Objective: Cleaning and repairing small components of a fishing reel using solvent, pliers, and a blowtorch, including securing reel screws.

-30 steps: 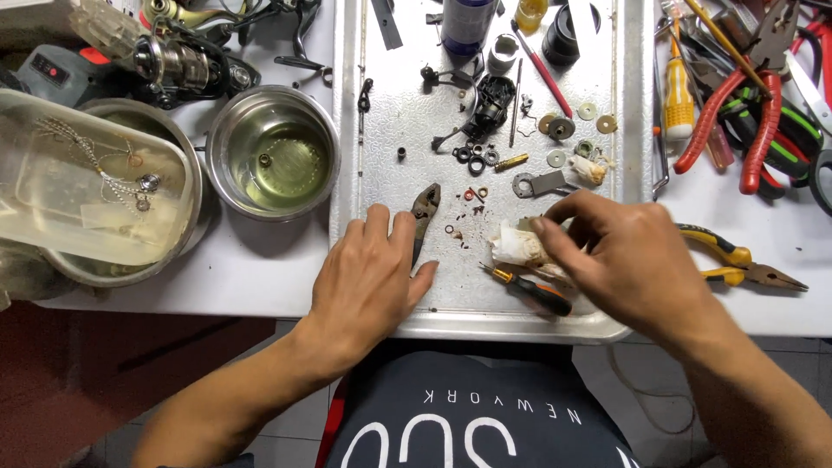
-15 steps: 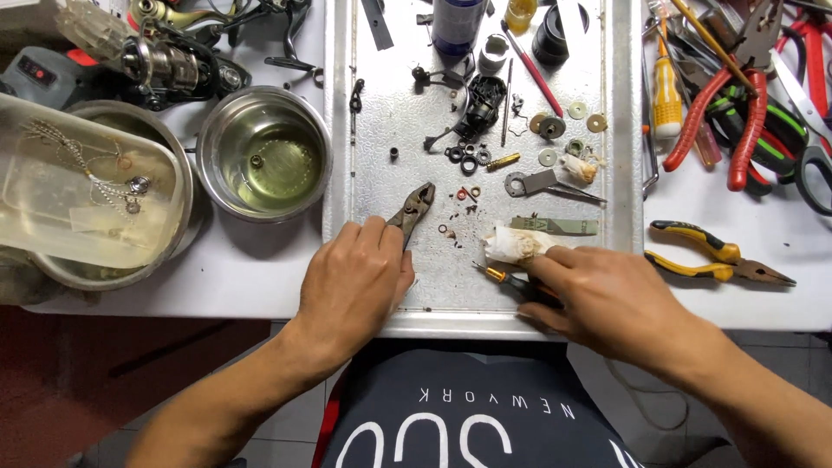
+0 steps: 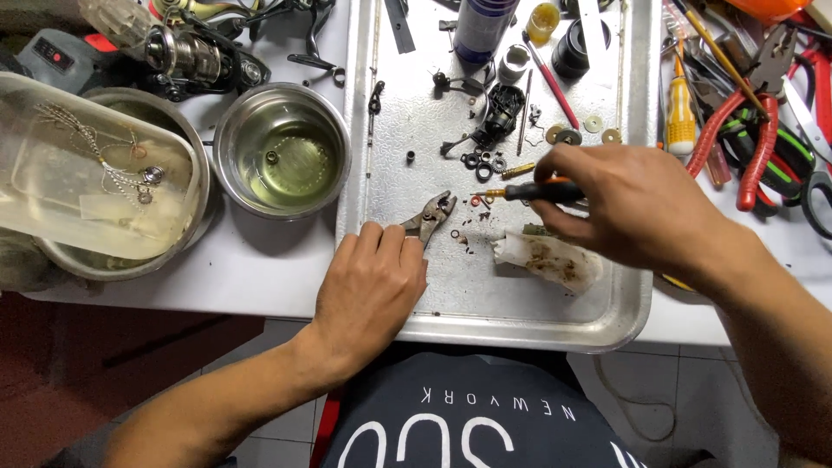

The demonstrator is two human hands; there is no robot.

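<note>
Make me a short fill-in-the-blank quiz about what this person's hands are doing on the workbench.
1. The right hand holds a small ____ with a black and orange handle.
2. The left hand rests on the handles of the ____, which lie on the metal tray.
3. The stained paper wad lies just below the ____ hand.
4. The steel bowl stands to the ____ of the tray.

Missing words: screwdriver; pliers; right; left

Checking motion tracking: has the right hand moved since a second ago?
Yes. The right hand, holding a screwdriver, moved up the tray, away from the stained tissue.
</note>
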